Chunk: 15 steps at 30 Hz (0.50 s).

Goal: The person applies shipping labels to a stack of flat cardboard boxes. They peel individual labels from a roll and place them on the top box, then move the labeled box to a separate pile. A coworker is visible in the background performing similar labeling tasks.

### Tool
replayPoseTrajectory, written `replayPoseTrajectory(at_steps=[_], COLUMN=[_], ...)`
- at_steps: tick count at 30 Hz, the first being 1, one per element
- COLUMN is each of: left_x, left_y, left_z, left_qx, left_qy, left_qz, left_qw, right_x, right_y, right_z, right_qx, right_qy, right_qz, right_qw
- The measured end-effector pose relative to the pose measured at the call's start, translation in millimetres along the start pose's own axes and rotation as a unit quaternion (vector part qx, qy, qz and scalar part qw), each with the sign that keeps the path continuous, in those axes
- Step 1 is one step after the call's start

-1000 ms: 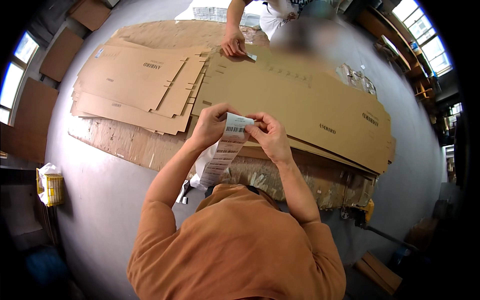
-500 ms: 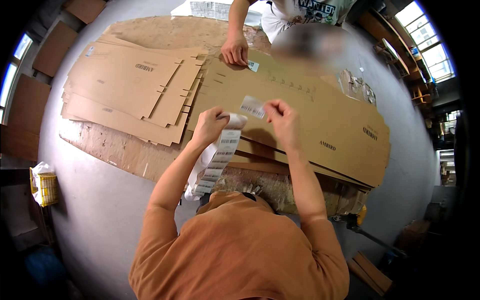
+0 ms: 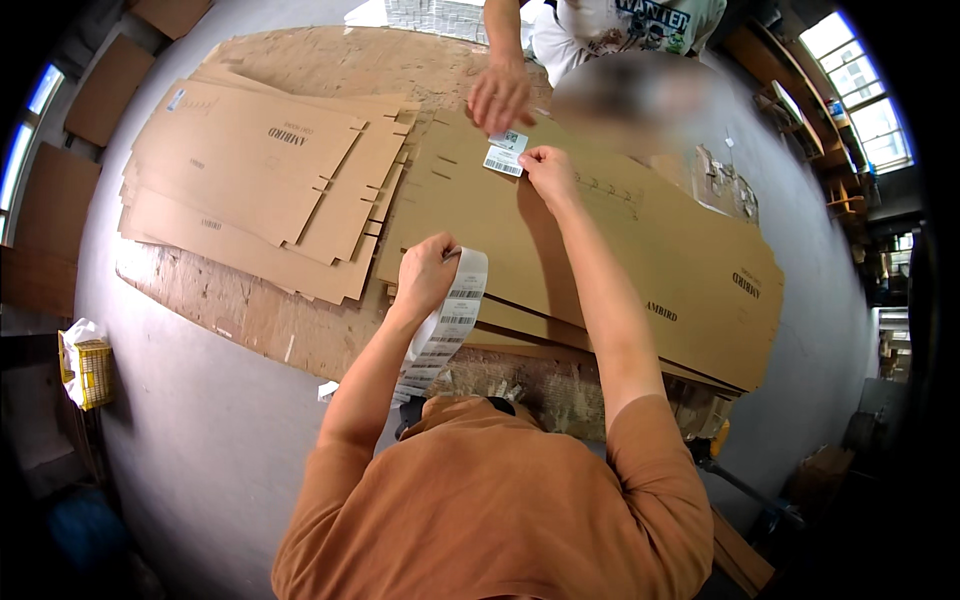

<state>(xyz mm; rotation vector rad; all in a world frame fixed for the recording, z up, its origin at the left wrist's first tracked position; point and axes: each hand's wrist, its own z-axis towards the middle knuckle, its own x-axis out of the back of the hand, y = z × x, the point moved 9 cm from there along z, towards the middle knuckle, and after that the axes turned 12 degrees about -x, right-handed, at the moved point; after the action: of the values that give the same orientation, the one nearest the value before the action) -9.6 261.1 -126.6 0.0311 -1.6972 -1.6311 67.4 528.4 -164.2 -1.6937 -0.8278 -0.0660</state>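
Between the fingertips of my right hand (image 3: 549, 175) is the right edge of a white barcode label (image 3: 503, 161), held at the flat cardboard sheet (image 3: 620, 260) on the right-hand stack. A smaller label (image 3: 509, 140) lies on that sheet just beyond it. My left hand (image 3: 428, 275) is closed on a strip of barcode labels (image 3: 458, 310), which hangs down in a curve toward my body. Across the table, a co-worker's hand (image 3: 500, 95) hovers over the smaller label, fingers spread and slightly blurred.
A second stack of flat cardboard sheets (image 3: 250, 165) lies to the left on the worn wooden table (image 3: 200, 300). The co-worker (image 3: 620, 35) stands at the far side. A yellow basket (image 3: 93, 372) is off to the left, and a pallet jack handle (image 3: 745, 485) lies at lower right.
My right hand has carried the label forward and down to the cardboard, beside the smaller label. The co-worker's fingers have let go of that label. My left hand has dropped slightly with the strip.
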Motion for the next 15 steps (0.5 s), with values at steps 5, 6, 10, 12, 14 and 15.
replayPoseTrajectory(at_steps=[5, 6, 10, 12, 14, 15], left_x=[-2, -2, -2, -2, -3, -4], left_y=[-2, -2, -2, 0, -2, -2], left_z=[1, 0, 0, -1, -2, -3], left_qx=[-0.010, -0.008, -0.011, -0.012, -0.013, -0.014], left_qy=[0.002, 0.004, 0.006, 0.008, 0.010, 0.010], left_qz=[0.014, 0.015, 0.018, 0.020, 0.021, 0.022], left_qw=[1.000, 1.000, 1.000, 1.000, 1.000, 1.000], right_x=[-5, -5, -4, -6, -10, -11], right_y=[-7, -11, -23, -26, -39, -48], right_z=[5, 3, -5, -5, -12, -18], right_qx=[0.000, 0.003, 0.010, 0.013, 0.050, 0.067], right_qy=[0.024, 0.034, 0.066, 0.078, 0.085, 0.089], right_qz=[-0.030, -0.045, -0.144, -0.175, -0.267, -0.311], right_qw=[0.999, 0.998, 0.987, 0.981, 0.959, 0.944])
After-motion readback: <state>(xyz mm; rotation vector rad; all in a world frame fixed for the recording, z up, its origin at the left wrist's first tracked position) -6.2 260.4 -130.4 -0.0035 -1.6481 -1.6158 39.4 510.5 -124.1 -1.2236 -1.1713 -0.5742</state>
